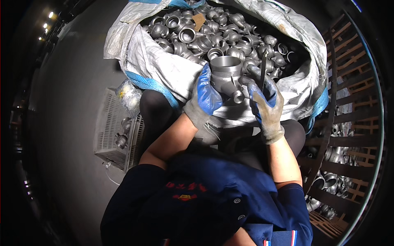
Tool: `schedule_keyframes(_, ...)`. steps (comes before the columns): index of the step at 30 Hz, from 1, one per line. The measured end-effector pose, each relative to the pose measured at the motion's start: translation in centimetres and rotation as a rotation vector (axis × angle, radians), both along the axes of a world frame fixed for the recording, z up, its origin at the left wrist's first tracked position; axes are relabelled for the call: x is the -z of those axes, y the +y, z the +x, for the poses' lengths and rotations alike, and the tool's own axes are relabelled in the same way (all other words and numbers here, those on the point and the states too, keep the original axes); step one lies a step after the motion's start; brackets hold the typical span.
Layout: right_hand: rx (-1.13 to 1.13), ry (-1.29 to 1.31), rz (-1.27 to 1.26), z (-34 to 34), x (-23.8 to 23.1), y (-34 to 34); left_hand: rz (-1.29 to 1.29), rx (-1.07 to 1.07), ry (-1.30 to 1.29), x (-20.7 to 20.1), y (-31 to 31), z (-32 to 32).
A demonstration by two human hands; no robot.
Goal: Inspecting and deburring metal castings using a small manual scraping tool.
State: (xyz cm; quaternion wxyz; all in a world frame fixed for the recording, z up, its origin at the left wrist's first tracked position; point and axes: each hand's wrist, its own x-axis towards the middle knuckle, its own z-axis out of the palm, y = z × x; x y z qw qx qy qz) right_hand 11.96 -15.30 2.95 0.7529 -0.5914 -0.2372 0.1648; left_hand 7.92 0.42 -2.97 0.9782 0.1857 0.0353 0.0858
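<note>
My left hand (204,97), in a grey glove with a blue palm, grips a grey metal casting (227,74) by its side. The casting is a hollow body with a wide round mouth turned up and a small side spout pointing toward me. On its other side my right hand (267,104), gloved alike, is closed round a thin dark flat tool (263,69) that stands nearly upright; its exact kind cannot be made out. The right fingertips are close to the casting, and whether they touch it is unclear. Both hands are at the near edge of a big white woven sack (160,67).
Inside the sack lies a heap of similar castings (232,35) with a piece of brown cardboard (199,21). To the left stands a pale plastic crate (111,127) holding a few castings and a clear plastic bag (128,97). A slatted metal cage (349,141) with more castings borders the right.
</note>
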Motion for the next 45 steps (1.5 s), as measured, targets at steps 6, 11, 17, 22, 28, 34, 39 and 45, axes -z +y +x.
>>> schedule_keyframes(6, 0.225, -0.643, -0.201, -0.6, 1.0, 1.6, 0.064, -0.049, 0.02, -0.2, -0.3, -0.4)
schedule_keyframes(11, 0.228, -0.676, -0.302, 0.3, 0.8, 1.5, 0.209, 0.042, 0.036, 0.3, 0.3, -1.2)
schedule_keyframes(17, 0.122, -0.228, -0.241, 2.0, 0.7, 0.1, 0.957, -0.061, 0.302, -1.4, 3.1, -4.1)
schedule_keyframes(22, 0.039, -0.374, -0.363, 1.5, 0.7, 0.3, 0.882, 0.311, 0.127, -3.4, 3.3, -4.6)
schedule_keyframes(28, -0.039, -0.334, -0.37, 1.4, -0.2, 0.4, 0.631, 0.329, 0.191, -2.6, 1.5, -4.9)
schedule_keyframes(34, 0.125, -0.474, -0.175, 0.7, -1.8, -1.2, 0.901, -0.002, 0.017, -2.3, 1.4, -5.1)
schedule_keyframes(39, 0.026, -0.605, -0.391, -1.4, -2.0, -1.6, 0.102, 0.049, -0.069, -4.2, 1.8, -5.7)
schedule_keyframes(45, -0.022, -0.445, -0.408, -2.3, -1.9, -0.5, 0.322, -0.083, -0.223, -3.6, 1.6, -6.1)
